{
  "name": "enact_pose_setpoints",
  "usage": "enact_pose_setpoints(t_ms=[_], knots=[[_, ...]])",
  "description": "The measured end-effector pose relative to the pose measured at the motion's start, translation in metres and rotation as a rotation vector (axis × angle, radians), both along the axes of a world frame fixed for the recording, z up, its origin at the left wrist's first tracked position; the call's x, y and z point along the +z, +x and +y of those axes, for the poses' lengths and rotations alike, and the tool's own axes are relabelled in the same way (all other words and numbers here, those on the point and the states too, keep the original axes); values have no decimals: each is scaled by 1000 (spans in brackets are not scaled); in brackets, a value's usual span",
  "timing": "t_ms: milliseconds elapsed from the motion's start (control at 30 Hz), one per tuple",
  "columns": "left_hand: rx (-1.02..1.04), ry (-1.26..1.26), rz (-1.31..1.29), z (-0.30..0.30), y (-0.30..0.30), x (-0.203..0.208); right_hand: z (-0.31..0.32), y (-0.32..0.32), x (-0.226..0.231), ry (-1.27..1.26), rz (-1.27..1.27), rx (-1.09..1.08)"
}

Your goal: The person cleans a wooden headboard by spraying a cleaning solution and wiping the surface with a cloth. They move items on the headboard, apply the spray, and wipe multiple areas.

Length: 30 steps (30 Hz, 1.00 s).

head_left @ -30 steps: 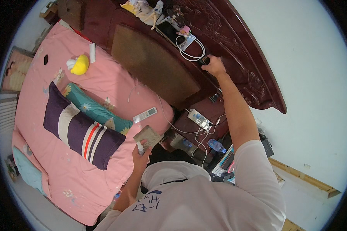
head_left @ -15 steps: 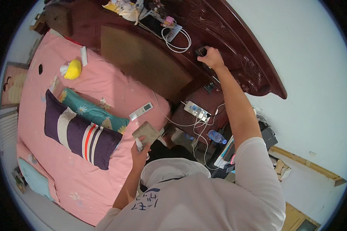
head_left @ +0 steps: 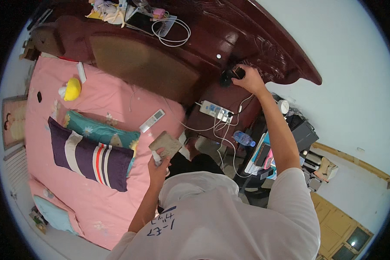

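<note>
My left hand [head_left: 157, 171] is closed around a small clear bottle with a white top [head_left: 156, 157] and a folded grey-beige cloth [head_left: 165, 144], beside the bed's edge. My right arm reaches far forward. At the end of the dark red headboard [head_left: 208, 45], above the bedside cabinet [head_left: 206, 123], my right hand [head_left: 250, 79] grips a small dark boxy object [head_left: 238, 72], its kind unclear. Next to it sits another black item [head_left: 225, 78], partly in shadow. A small white round thing [head_left: 219, 56] lies on the headboard ledge.
A power strip [head_left: 216, 111] with plugged-in white cables lies on the cabinet, near a water bottle [head_left: 244, 138]. The pink bed [head_left: 104, 221] holds a remote control [head_left: 152, 120], a striped pillow [head_left: 91, 156] and a yellow toy [head_left: 73, 89]. A coiled white cable [head_left: 188, 32] rests on the ledge.
My right hand has moved right and slightly down with the dark object, off the ledge spot where the white round thing now shows. The view has shifted; my left hand keeps its hold.
</note>
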State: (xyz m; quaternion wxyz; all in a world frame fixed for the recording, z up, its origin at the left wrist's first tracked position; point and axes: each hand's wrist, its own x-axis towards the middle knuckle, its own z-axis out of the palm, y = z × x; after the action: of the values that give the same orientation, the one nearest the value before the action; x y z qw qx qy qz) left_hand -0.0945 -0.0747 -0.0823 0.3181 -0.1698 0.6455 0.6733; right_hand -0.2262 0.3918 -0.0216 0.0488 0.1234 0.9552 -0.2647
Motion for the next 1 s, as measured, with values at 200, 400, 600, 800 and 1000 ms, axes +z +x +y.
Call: enact_pose_setpoints(t_ms=[200,400,600,800,1000], knots=[[-62,-112,-27,0,4,7,1,26,-83,83,-134,-24],[-96,-194,-60,-8,26,8,-19,30,-169,185,-333,-70],[-76,-255,-155,-7,40,10,-20,28,-254,247,-475,-98],[-104,-247,-231,-5,53,-4,-23,21,-285,273,-409,-119],[-177,-247,-246,1,48,-3,-14,19,-289,262,-431,-91]])
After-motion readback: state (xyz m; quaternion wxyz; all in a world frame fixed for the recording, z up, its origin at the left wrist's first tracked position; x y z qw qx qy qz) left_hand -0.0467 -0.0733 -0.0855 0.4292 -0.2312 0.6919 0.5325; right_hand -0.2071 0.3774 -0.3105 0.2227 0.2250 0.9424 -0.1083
